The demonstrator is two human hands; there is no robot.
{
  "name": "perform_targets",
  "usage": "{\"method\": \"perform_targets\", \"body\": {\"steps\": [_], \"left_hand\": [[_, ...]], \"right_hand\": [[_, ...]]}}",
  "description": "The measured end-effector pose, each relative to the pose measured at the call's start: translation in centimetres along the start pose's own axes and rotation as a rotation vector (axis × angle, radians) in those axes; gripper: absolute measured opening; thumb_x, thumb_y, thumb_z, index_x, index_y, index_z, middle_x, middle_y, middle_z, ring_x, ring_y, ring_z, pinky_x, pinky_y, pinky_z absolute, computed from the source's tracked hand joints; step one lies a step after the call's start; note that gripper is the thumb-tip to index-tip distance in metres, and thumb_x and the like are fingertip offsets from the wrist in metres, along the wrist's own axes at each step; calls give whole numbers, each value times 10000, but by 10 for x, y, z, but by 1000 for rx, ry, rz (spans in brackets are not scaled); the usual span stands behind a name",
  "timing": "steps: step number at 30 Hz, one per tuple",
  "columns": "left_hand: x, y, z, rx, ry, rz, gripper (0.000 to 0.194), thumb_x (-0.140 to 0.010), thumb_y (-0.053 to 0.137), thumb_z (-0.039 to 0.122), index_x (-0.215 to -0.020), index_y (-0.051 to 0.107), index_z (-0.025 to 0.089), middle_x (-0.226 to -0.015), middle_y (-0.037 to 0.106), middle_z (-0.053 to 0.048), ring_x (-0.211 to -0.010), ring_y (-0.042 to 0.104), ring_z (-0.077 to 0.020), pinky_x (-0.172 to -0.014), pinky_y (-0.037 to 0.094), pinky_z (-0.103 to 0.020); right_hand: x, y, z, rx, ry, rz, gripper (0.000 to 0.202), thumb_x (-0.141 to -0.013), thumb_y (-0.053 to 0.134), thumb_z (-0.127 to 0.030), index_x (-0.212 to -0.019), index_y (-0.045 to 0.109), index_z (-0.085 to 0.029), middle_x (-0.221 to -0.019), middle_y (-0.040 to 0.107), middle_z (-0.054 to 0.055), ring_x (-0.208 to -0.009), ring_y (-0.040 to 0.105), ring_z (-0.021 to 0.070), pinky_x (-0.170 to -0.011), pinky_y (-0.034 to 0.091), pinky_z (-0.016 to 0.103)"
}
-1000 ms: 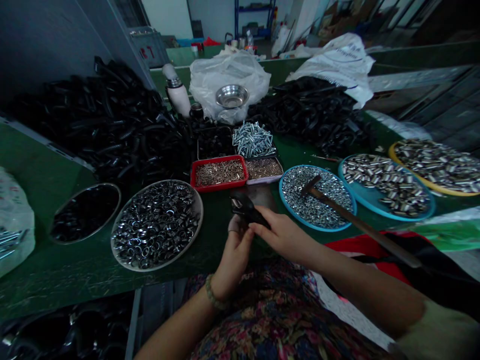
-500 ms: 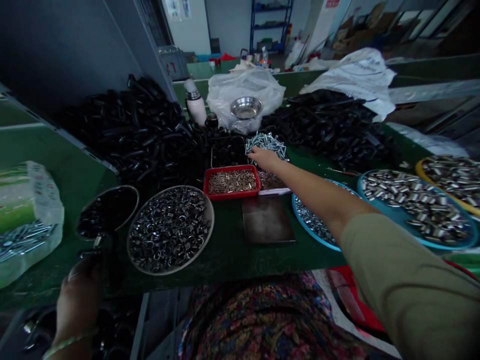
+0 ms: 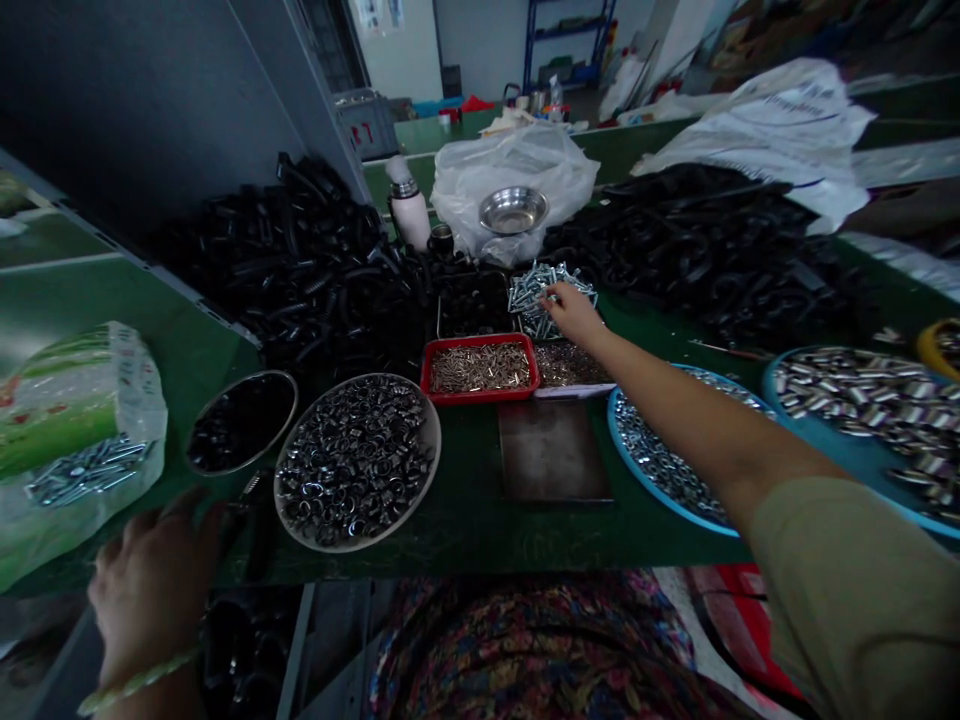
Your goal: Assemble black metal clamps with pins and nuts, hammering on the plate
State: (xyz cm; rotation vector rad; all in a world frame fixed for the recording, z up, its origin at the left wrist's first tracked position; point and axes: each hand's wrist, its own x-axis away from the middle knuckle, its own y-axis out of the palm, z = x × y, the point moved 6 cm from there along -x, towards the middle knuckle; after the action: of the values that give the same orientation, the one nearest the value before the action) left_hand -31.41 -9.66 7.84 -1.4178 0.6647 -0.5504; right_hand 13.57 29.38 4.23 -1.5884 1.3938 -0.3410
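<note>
My right hand (image 3: 571,312) reaches over a heap of silver screws (image 3: 534,312). Its fingertips are pinched together among them; what they hold, if anything, is too small to make out. At the near left edge of the bench, my left hand (image 3: 154,575) has its fingers apart, palm down and slightly blurred. Just right of its thumb lies a black part (image 3: 260,540) with a spring (image 3: 255,487) at its upper end. A red tray (image 3: 426,375) of small brass-coloured pins stands below the screws, beside a tray of small dark pieces (image 3: 566,367).
Black rings fill a round tray (image 3: 433,440); a dark-filled bowl (image 3: 295,385) sits left of it. A metal plate (image 3: 555,450) lies centrally. Blue trays (image 3: 616,425) of metal parts stand right. Black part heaps (image 3: 300,270), a pink flask (image 3: 410,217) and a steel bowl (image 3: 514,211) stand behind.
My right hand has shifted right across the screw heap. My left hand has moved off the black part, its fingers spreading to the left. The whole view has shifted slightly.
</note>
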Motion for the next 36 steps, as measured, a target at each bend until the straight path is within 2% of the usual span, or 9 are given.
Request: {"method": "perform_targets", "body": {"steps": [2, 5, 7, 11, 18, 22, 27, 29, 36], "left_hand": [[-14, -26, 73, 99, 175, 171, 388, -852, 411, 477, -1147, 619, 334, -1108, 685, -20, -1062, 594, -344, -872, 474, -509], [-36, -19, 230, 399, 688, -57, 326, -893, 419, 285, -1097, 654, 187, -1130, 677, -75, -1036, 618, -224, -937, 459, -345], [-53, 2, 320, 400, 821, -143, 278, -875, 463, 204, -1056, 672, 176, -1105, 685, -62, -1018, 615, -173, -944, 442, -266], [-75, 44, 419, 362, 877, -220, 284, -784, 560, 80, -1028, 685, 156, -1089, 677, -94, -1003, 615, -182, -929, 443, -264], [-85, 50, 423, 461, 802, -255, 261, -741, 580, 31, -970, 671, 119, -1010, 683, -142, -1053, 611, -257, -978, 428, -393], [-39, 38, 406, 699, 755, -280, 328, -853, 484, 118, -1164, 588, 130, -1112, 662, -103, -1022, 619, -180, -947, 469, -335], [84, 51, 371, 1680, 398, -1089, 246, -770, 671, 242, -997, 679, 146, -977, 697, -57, -829, 654, -135, -820, 525, -288], [118, 54, 356, 1866, 229, -1228, 255, -709, 741, 247, -942, 700, 154, -925, 706, -43, -802, 653, -125, -819, 516, -278], [143, 53, 325, 1974, 220, -1093, 382, -607, 809, 128, -970, 703, 182, -1012, 708, -15, -939, 640, -134, -929, 468, -283]], "right_hand": [[1, -6, 6, -102, 131, 64, 250, -866, 486, -232, -1032, 618, -100, -980, 651, 133, -903, 574, 229, -826, 441, 359], [15, -15, -1, -230, 210, 113, 282, -826, 506, -234, -1049, 607, -93, -880, 660, 107, -790, 580, 210, -758, 450, 347], [37, -28, -12, -294, 213, 150, 265, -795, 535, -239, -1012, 617, -108, -841, 655, 82, -758, 580, 195, -737, 451, 333], [109, -63, -32, -341, 264, 188, 173, -771, 594, -283, -884, 641, -160, -735, 622, 28, -688, 571, 170, -665, 446, 296], [203, -88, -54, -425, 304, 247, 192, -826, 606, -309, -963, 668, -189, -860, 663, 41, -753, 617, 174, -673, 490, 297], [206, -81, -85, -412, 83, 323, 148, -847, 597, -236, -977, 664, -213, -928, 683, 36, -837, 639, 169, -735, 513, 295], [201, -64, -110, -290, -83, 332, 113, -844, 608, -219, -950, 644, -201, -829, 683, 21, -714, 631, 151, -672, 521, 281], [203, -57, -113, -240, -120, 317, 115, -852, 597, -213, -957, 637, -193, -824, 675, 28, -710, 626, 156, -672, 522, 288], [218, -40, -122, -191, -189, 134, 280, -849, 575, -219, -1125, 620, -211, -952, 617, 81, -869, 587, 211, -793, 509, 378]]}}
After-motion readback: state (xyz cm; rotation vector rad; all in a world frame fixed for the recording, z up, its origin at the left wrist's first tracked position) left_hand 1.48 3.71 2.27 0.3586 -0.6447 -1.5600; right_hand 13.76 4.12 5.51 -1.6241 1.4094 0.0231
